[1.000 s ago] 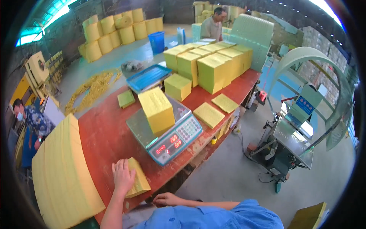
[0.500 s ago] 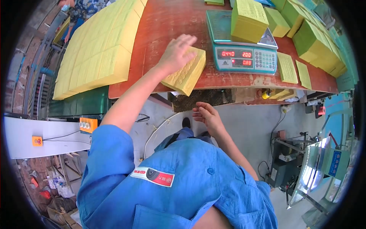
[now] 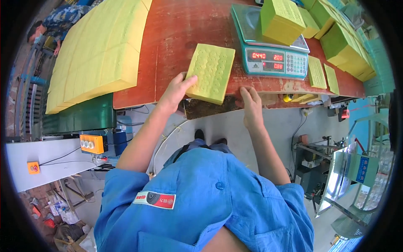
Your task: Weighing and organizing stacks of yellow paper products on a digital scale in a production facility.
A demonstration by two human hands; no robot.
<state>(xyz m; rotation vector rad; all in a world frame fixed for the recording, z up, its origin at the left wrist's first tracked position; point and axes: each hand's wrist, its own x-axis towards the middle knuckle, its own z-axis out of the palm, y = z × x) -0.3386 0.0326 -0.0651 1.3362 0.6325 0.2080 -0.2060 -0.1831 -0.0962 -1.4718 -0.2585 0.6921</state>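
Observation:
A thick stack of yellow paper with rows of round punched marks [image 3: 210, 71], like joss paper, lies tilted at the table's front edge. My left hand [image 3: 176, 91] grips its left side, thumb on top and the other fingers along the side, partly hidden. Right of the stack, my right hand [image 3: 252, 110] is at the table edge with its fingers apart and nothing visible in them. Beyond it stands a teal digital scale [image 3: 275, 63] with a lit red display. Another yellow paper stack [image 3: 282, 25] rests on the scale's plate.
Long rows of yellow paper stacks [image 3: 94, 54] fill the left of the red table [image 3: 176, 38]. More stacks [image 3: 346, 48] and two thin piles [image 3: 317, 72] are at the right. Below hangs a dark shelf [image 3: 210, 108]. Another person [image 3: 63, 19] is at the far left.
My left hand has gone from the stack's top to its left side. The stack has turned more upright in view. My right hand has risen to the table edge.

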